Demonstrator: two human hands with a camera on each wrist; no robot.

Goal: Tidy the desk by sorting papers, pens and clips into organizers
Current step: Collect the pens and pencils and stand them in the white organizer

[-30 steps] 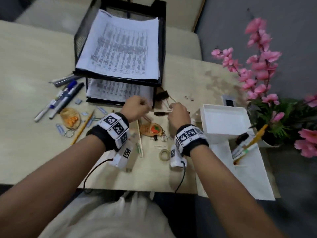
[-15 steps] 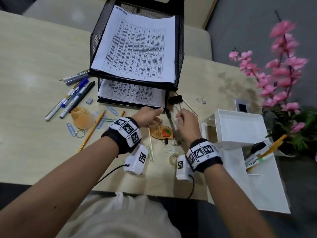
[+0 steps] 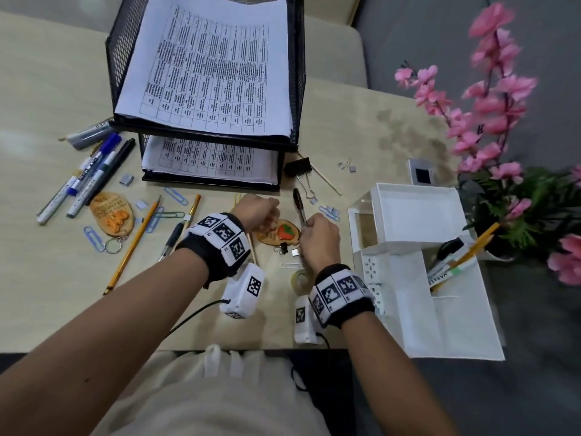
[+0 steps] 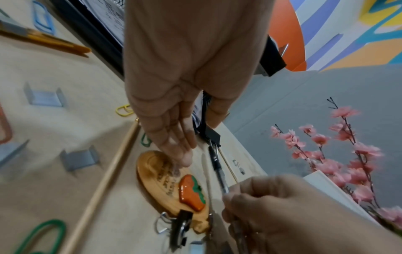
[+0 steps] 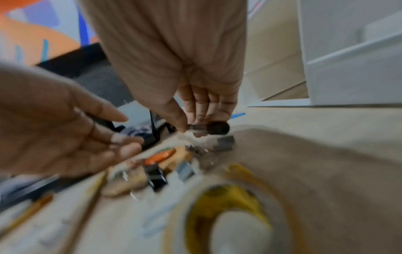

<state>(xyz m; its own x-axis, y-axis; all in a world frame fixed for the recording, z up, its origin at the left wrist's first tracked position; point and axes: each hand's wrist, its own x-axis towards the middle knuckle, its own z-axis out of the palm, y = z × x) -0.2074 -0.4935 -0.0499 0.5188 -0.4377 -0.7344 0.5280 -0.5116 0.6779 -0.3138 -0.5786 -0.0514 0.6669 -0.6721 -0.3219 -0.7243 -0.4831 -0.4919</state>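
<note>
My right hand (image 3: 309,223) pinches a black pen (image 3: 298,204) near its lower end, and the pen points away toward the black mesh paper tray (image 3: 124,58). In the right wrist view, thumb and fingers close on the pen (image 5: 217,128) just above the desk. My left hand (image 3: 262,212) hovers beside it with relaxed fingers and holds nothing, over a wooden strawberry keychain (image 4: 174,180). The tray's two tiers hold printed papers (image 3: 213,67). A white organizer (image 3: 415,212) stands to the right, with pencils and markers (image 3: 456,259) in its pen slot.
Markers (image 3: 91,177), a pencil (image 3: 135,243), paper clips (image 3: 94,239), staples and another wooden keychain (image 3: 110,212) are strewn at left. A binder clip (image 3: 297,166) and thin stick lie by the tray. A tape roll (image 3: 300,278) sits near my right wrist. Pink flowers (image 3: 490,105) stand far right.
The pen lay crosswise on the desk between my hands; my right hand has taken it and turned it to point away. My left hand has opened beside it.
</note>
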